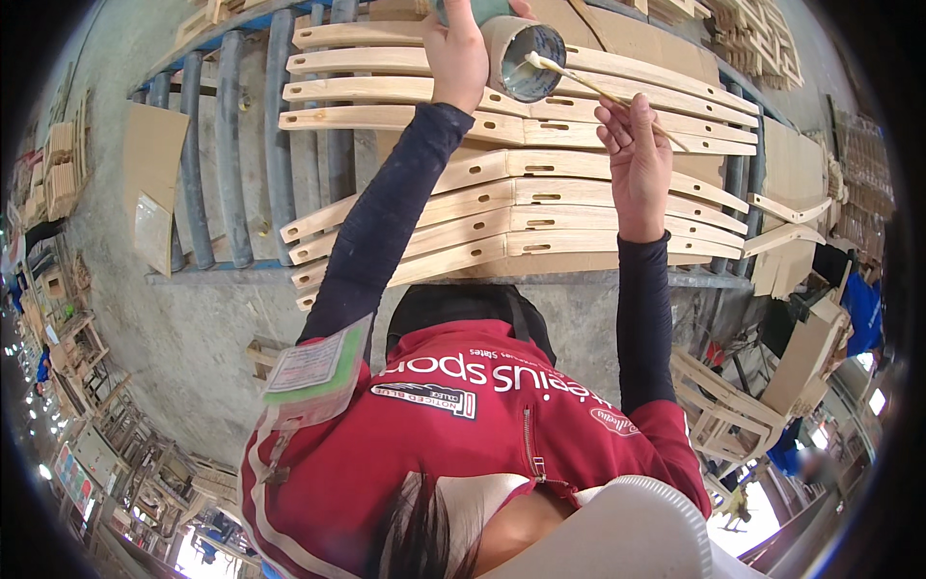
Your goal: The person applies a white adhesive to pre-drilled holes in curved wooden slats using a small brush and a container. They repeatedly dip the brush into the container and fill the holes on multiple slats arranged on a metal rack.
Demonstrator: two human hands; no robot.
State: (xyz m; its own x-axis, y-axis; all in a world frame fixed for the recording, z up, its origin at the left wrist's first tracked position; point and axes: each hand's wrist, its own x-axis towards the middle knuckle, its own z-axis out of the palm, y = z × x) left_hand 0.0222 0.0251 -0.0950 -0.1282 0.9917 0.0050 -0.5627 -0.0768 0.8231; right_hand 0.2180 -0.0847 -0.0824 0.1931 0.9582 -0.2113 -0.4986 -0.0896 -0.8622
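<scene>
Head view: slim white-tipped stick

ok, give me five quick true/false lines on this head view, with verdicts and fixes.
1. The right hand holds a thin stick. True.
2. The left hand lies flat on the strips. False: it is holding the pot.
3. The stick's pale end points away from the pot. False: it shows at the pot's open mouth.
4. The strips have slots cut in them. True.
5. Both sleeves are white down to the wrists. False: they are dark along the forearms.
</scene>
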